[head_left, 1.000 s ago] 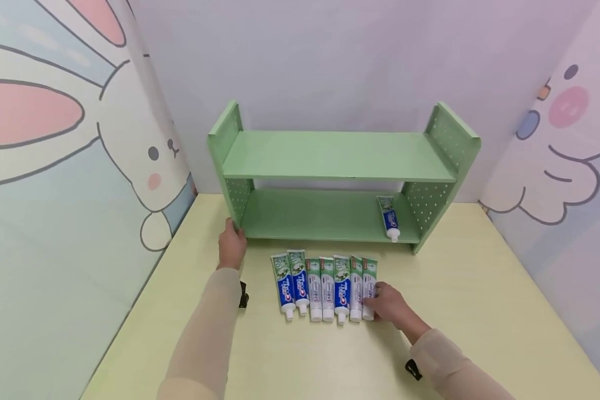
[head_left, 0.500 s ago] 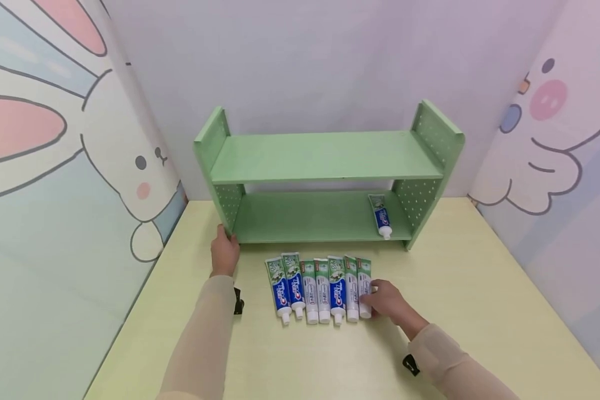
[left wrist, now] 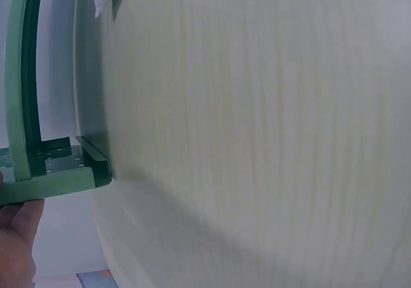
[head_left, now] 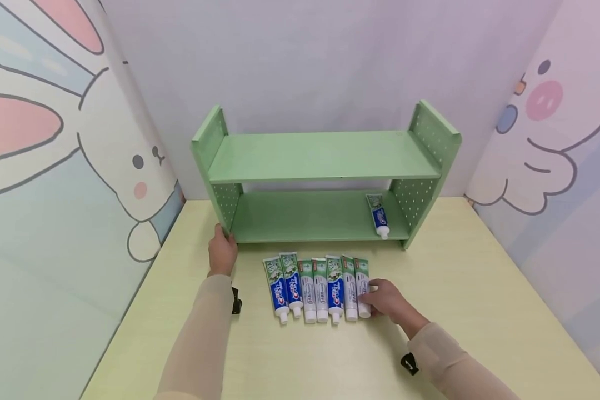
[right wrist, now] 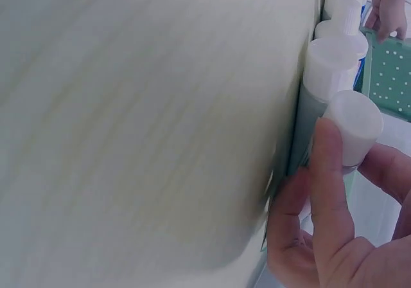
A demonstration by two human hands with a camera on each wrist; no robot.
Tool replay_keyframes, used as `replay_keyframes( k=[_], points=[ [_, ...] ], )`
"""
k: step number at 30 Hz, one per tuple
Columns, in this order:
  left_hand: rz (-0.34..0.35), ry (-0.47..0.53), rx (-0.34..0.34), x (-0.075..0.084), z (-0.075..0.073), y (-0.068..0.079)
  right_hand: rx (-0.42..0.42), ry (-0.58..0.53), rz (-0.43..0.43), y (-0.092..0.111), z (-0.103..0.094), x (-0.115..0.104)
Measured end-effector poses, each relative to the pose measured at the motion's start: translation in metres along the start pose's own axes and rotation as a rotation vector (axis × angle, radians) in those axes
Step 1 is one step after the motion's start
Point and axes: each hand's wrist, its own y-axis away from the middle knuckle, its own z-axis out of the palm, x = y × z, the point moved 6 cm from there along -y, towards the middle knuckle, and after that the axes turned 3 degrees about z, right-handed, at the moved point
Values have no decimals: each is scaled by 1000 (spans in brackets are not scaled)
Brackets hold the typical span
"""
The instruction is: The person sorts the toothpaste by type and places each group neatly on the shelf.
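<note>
My left hand (head_left: 222, 253) grips the lower front corner of the green two-tier shelf (head_left: 325, 155) at its left side panel. In the left wrist view, fingers (left wrist: 26, 220) lie against that green panel. My right hand (head_left: 387, 300) pinches the rightmost white-and-green toothpaste tube (head_left: 362, 280) near its cap end. From the right wrist view, its white cap (right wrist: 354, 127) sits between thumb and fingers, tilted up beside the neighbouring tube's cap (right wrist: 331, 66). Several toothpaste tubes lie in a row, including a blue-and-green one (head_left: 334, 289), caps toward me.
Another blue-and-green toothpaste tube (head_left: 378, 216) lies on the shelf's lower board at the right, its cap over the front edge. The pale yellow table (head_left: 455, 278) carries shelf and tubes. Cartoon-printed curtains (head_left: 305, 61) stand behind and at both sides.
The head view has shifted, so the shelf and tubes appear farther left. Both hands keep their places on the shelf panel and the rightmost tube.
</note>
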Motion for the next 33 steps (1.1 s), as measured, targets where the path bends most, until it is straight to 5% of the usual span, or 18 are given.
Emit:
replay_keyframes(
  k=[33],
  points=[
    [-12, 16, -4, 0, -1, 2, -25, -83, 5, 15, -11, -6]
  ],
)
